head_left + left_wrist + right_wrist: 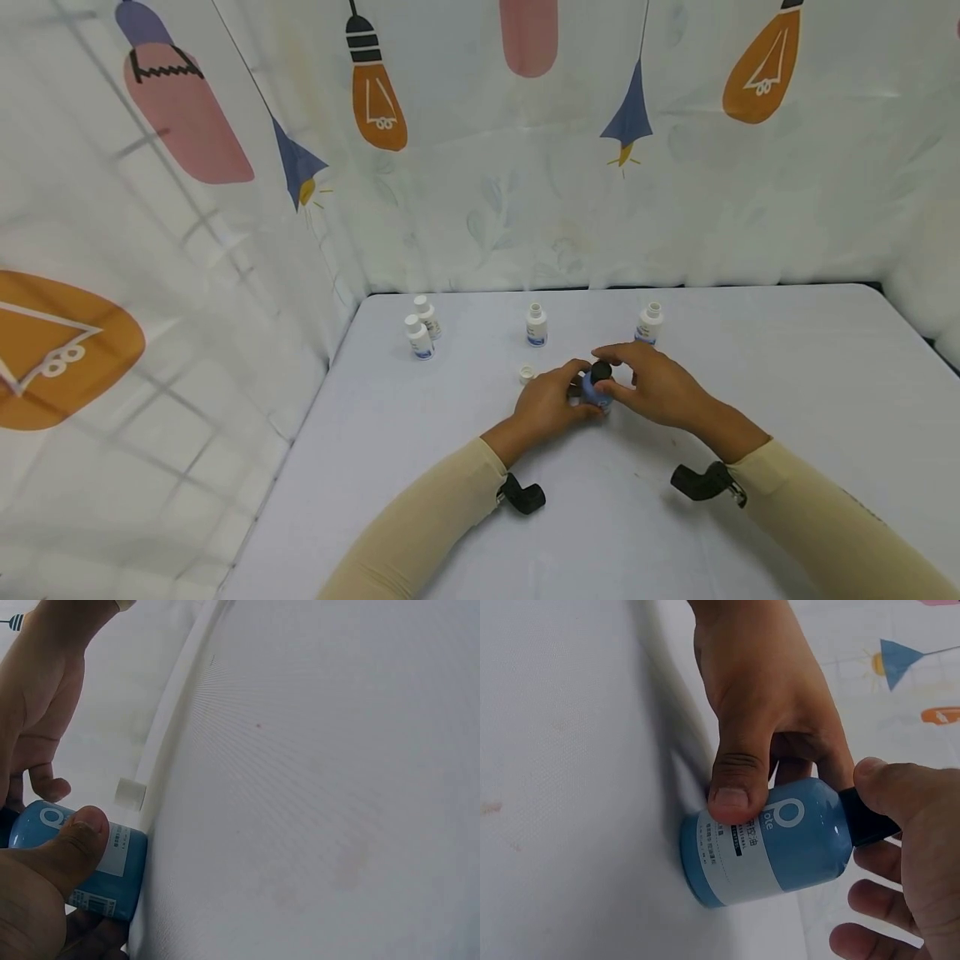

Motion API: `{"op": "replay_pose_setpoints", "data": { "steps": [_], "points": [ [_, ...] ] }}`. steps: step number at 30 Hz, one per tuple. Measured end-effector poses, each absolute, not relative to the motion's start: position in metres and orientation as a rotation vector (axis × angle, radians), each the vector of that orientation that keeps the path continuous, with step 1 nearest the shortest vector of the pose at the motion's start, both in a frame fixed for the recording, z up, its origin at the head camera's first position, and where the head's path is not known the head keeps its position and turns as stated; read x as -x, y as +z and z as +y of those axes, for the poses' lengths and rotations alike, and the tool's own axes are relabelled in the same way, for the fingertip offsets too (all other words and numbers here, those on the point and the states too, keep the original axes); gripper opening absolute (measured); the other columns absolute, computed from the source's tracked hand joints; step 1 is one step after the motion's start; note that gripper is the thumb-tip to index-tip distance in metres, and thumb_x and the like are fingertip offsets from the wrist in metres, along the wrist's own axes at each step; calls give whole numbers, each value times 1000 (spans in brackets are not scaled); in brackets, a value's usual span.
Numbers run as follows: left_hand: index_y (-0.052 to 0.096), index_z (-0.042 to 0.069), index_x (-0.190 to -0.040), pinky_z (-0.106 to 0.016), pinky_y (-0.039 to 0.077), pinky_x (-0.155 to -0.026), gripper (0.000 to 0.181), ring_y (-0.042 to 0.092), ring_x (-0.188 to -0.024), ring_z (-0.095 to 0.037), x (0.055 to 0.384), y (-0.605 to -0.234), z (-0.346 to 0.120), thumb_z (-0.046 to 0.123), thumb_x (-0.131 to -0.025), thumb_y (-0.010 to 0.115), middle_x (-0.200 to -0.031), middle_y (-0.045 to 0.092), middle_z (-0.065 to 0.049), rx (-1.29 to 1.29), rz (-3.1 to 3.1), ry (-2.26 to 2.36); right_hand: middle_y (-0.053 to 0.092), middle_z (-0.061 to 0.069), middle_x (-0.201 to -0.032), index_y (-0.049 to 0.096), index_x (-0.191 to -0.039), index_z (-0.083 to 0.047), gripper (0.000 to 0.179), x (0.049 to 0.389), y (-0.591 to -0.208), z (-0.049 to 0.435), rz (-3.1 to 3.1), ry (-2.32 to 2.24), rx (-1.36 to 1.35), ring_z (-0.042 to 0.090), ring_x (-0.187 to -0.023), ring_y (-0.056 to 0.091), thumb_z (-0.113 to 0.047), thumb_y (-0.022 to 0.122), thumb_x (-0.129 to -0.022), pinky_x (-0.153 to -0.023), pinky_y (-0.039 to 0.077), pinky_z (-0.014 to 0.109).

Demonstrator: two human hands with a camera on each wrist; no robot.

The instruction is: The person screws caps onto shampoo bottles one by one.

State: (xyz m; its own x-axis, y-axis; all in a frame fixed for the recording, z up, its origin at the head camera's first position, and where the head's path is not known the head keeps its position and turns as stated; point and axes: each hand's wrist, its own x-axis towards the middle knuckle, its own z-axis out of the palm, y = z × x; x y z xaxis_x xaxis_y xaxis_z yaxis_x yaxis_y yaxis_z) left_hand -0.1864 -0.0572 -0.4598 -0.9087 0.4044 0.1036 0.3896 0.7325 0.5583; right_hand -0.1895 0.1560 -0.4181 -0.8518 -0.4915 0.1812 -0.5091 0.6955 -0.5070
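A blue bottle (810, 836) with a white label and a black cap (866, 817) stands upright on the table between the hands. My left hand (551, 404) grips the body of the bottle, its thumb across the label in both wrist views. At the top, my right hand (660, 383) pinches the black cap between thumb and index finger, while its other fingers stay off the bottle in the right wrist view. The cap sits on the bottle's neck. Just beyond the left hand lies a small white cap (527, 375), also visible in the left wrist view (130, 793).
Two white bottles with caps, a nearer one (419, 337) and a farther one (427, 317), stand at the far left. Uncapped white bottles stand at the back middle (536, 327) and behind the right hand (649, 323). A white table (600, 533) meets patterned curtains (480, 200).
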Motion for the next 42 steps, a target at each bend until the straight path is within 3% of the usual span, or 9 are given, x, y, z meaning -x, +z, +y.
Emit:
{"op": "replay_pose_setpoints", "data": {
  "steps": [3,9,16,20,27,34,42],
  "points": [
    [56,24,-140,-29,53,-87,70,68,-107,-8,186,-460,-57,47,-81,86,-121,73,3,-673,2907,921,65,5,-126,62,-141,-17,51,189,-418,158,-2846,868,-915,17,-85,54,-32,77,-95,-69,48,33],
    [55,22,-142,-29,53,-90,72,68,-109,-9,184,-459,-56,48,-82,85,-124,72,2,-676,2919,903,66,2,-124,65,-136,-21,43,188,-418,160,-2801,858,-951,16,-84,54,-28,76,-96,-68,48,32],
    [56,22,-141,-29,53,-88,70,68,-107,-9,184,-460,-56,49,-82,84,-123,72,2,-673,2926,894,66,5,-123,65,-134,-19,42,187,-417,158,-2814,820,-894,27,-112,63,-31,75,-95,-80,55,44],
    [56,22,-140,-29,53,-89,70,69,-107,-9,185,-461,-56,49,-82,84,-123,72,2,-671,2928,893,67,5,-123,66,-134,-20,42,185,-417,156,-2822,807,-859,28,-114,63,-32,76,-95,-81,56,46],
    [56,22,-139,-29,53,-89,69,69,-108,-10,186,-459,-56,48,-83,85,-122,72,2,-659,2908,914,66,8,-125,64,-139,-17,46,184,-421,155,-2802,812,-883,29,-109,63,-28,76,-96,-76,55,40],
    [58,21,-137,-29,53,-87,66,69,-106,-9,186,-457,-55,45,-82,86,-121,73,3,-626,2866,979,65,10,-125,57,-146,-16,58,184,-420,157,-2826,791,-861,24,-91,60,-30,77,-94,-71,51,36],
    [58,19,-136,-28,53,-91,62,68,-109,-11,190,-450,-54,34,-84,88,-127,70,2,-639,2823,1082,65,11,-122,55,-147,-15,58,185,-417,167,-2828,838,-844,25,-90,59,-31,76,-96,-72,51,37]
  ]
}}
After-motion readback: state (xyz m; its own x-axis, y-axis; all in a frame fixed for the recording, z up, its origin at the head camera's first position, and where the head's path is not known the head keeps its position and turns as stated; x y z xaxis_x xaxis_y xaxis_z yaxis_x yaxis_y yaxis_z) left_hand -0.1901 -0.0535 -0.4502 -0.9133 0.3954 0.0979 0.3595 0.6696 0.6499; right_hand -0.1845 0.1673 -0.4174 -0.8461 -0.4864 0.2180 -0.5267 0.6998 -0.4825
